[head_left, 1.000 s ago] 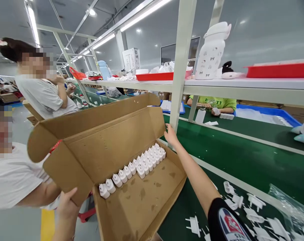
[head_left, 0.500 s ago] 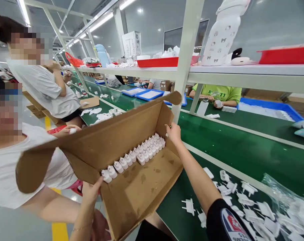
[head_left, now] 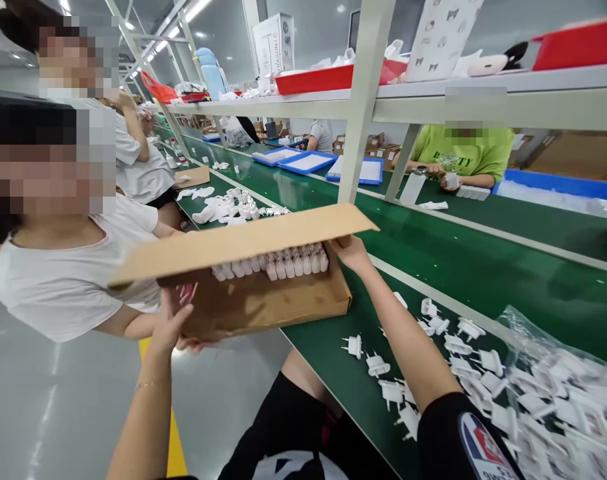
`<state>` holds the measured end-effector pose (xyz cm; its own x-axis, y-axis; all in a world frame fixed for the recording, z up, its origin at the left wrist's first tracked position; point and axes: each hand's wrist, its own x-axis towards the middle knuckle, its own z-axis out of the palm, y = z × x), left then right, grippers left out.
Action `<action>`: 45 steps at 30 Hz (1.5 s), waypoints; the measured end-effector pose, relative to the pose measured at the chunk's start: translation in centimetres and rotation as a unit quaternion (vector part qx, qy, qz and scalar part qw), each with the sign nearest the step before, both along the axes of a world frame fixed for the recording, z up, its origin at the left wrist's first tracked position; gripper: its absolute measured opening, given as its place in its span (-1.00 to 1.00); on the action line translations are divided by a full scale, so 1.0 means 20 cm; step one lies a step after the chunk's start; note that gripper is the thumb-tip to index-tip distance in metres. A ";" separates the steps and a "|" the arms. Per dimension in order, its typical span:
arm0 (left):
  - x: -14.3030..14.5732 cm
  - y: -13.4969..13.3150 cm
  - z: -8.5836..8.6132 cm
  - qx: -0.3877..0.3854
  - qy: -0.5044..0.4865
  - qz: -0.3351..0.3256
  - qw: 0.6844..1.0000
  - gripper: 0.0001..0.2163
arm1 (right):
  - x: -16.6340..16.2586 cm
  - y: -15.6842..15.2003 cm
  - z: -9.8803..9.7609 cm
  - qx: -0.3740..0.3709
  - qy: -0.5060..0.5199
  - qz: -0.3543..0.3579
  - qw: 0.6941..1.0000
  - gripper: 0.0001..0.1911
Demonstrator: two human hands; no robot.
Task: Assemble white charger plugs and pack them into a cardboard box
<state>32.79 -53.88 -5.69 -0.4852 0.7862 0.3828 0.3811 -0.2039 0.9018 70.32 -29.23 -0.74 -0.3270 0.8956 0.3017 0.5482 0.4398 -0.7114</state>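
A brown cardboard box (head_left: 283, 312) is held out in front of me, its lid (head_left: 253, 241) tilted partly down over it. Rows of white plug-like pieces (head_left: 298, 263) stand along its back wall. My left hand (head_left: 172, 317) grips the left end, with some fingers hidden behind the cardboard. At the right end my right hand (head_left: 351, 253) is closed on the edge near the lid's corner. Another person's fingers (head_left: 191, 345) show under the left end, seemingly touching the box's bottom. The box's right part is over the green worktop (head_left: 328, 343).
Loose white plug parts (head_left: 488, 373) and a clear plastic bag (head_left: 521, 327) lie at the right. A shelf post (head_left: 366, 100) rises behind the box. A co-worker in a white shirt (head_left: 68, 280) sits close on the left. More white parts (head_left: 233, 203) lie farther back.
The lid has swung down from upright and hides part of the rows. The box has levelled out, and its left end is now by the co-worker's arm. Both my hands still hold it.
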 end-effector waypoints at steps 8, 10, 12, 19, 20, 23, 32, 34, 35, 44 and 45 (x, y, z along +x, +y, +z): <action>0.04 0.08 -0.06 -0.078 0.087 0.151 0.982 -0.36 | 0.03 -0.26 0.10 0.002 -0.125 -0.021 0.992 -0.38; 0.14 0.09 -0.10 -0.078 0.116 0.156 0.978 -0.46 | 0.06 -0.29 0.10 -0.002 -0.144 -0.016 0.989 -0.29; 0.28 0.10 -0.15 -0.077 0.136 0.143 0.977 -0.52 | 0.10 -0.31 0.10 -0.019 -0.172 -0.008 0.985 -0.31; 0.81 0.20 -0.32 -0.092 0.163 0.104 0.977 -0.72 | 0.32 -0.35 0.09 -0.015 -0.294 0.024 0.955 -0.57; 0.87 0.22 -0.33 -0.094 0.162 0.103 0.977 -0.73 | 0.35 -0.36 0.08 -0.018 -0.305 0.025 0.952 -0.60; 1.00 0.31 -0.37 -0.096 0.155 0.106 0.978 -0.73 | 0.44 -0.39 0.07 -0.031 -0.326 0.032 0.944 -0.65; 1.07 0.43 -0.43 -0.090 0.135 0.156 0.974 -0.40 | 0.55 -0.44 0.06 -0.077 -0.341 0.068 0.935 -0.65; 1.06 0.43 -0.46 -0.089 0.130 0.171 0.973 -0.32 | 0.54 -0.45 0.05 -0.084 -0.346 0.069 0.932 -0.64; 1.05 0.43 -0.47 -0.089 0.128 0.177 0.972 -0.29 | 0.53 -0.45 0.04 -0.086 -0.350 0.068 0.930 -0.64; 0.88 0.22 -0.59 -0.038 0.092 0.205 0.974 -0.33 | 0.18 -0.59 0.14 -0.069 -0.366 0.066 0.926 -0.73; 0.83 0.18 -0.60 -0.023 0.097 0.217 0.971 -0.35 | 0.13 -0.63 0.14 -0.063 -0.354 0.062 0.931 -0.73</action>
<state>49.44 -50.26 -17.71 -0.6969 0.5430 0.4685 0.5851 0.0528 0.8092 72.96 -41.89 2.11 -0.5078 0.8510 -0.1338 0.8497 0.4691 -0.2409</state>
